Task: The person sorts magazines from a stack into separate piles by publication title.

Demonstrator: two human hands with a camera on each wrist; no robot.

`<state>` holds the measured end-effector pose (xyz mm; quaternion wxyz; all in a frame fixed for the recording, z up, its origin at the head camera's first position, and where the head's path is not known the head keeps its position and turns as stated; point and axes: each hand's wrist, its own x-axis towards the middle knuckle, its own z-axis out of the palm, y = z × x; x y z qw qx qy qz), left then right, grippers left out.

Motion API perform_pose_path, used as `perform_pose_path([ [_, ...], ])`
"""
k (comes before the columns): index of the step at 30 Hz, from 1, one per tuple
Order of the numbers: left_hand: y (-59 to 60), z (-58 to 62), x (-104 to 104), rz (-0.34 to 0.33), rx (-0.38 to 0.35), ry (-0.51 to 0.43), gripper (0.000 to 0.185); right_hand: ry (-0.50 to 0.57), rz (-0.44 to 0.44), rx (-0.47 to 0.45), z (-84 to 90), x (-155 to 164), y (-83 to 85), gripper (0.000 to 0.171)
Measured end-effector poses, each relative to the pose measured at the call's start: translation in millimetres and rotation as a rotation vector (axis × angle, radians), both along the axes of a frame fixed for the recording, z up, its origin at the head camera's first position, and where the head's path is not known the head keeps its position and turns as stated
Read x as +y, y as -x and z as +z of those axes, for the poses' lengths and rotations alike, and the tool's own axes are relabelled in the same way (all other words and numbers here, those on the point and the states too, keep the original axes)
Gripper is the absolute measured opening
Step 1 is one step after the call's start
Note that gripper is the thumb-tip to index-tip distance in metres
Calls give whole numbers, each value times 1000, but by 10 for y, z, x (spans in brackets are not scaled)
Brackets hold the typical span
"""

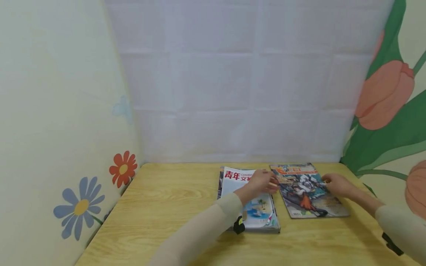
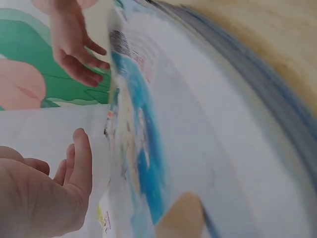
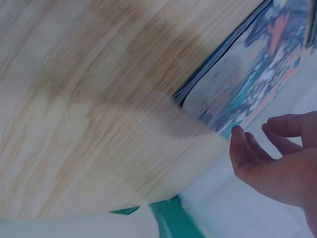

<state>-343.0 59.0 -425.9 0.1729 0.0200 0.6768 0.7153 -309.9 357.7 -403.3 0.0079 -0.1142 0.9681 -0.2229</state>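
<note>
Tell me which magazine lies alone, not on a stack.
The comic-cover magazine on the right, under the right hand; the red-titled magazine tops a stack.

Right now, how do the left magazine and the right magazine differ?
The left magazine has a mostly white cover with red characters; the right magazine has a busy, dark illustrated cover. The left one tops a stack; the right one lies alone on the table. The left hand is at the left one's top right corner; the right hand is at the right one's right edge. Both lie flat, face up.
</note>
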Motion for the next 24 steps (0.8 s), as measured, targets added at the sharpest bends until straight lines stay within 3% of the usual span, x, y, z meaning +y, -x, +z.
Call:
perform_pose_path([
  [8,-169,102,-316,-108,-15,-25,32,107,68,153,12,-433,-143,26],
  [13,-291,192,-513,-125,-11,-49,34,163,113,203,25,-697,-209,20],
  [24,-517,230,-878,-72,54,2,31,199,76,120,-42,-1204,-440,23],
])
